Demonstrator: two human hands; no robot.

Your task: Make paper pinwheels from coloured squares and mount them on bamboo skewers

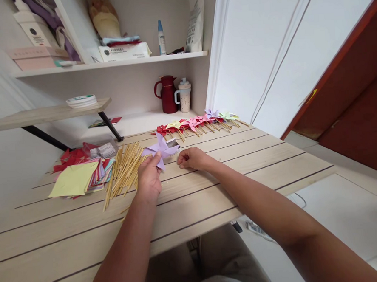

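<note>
My left hand [149,177] holds a purple paper pinwheel [161,149] just above the wooden table [210,186], fingers pinched on its lower edge. My right hand [191,158] rests on the table just right of the pinwheel, fingers curled in a pinch; what it holds is too small to make out. A pile of thin wooden sticks [124,170] lies left of my left hand. Beside it sits a stack of coloured paper squares [77,177] with a yellow sheet on top.
A row of finished pinwheels on sticks [200,123] lies along the table's far edge. A red jug [167,94] and a lidded cup [184,95] stand behind them. Shelves with boxes and a bottle hang above. A red door [358,105] stands at right.
</note>
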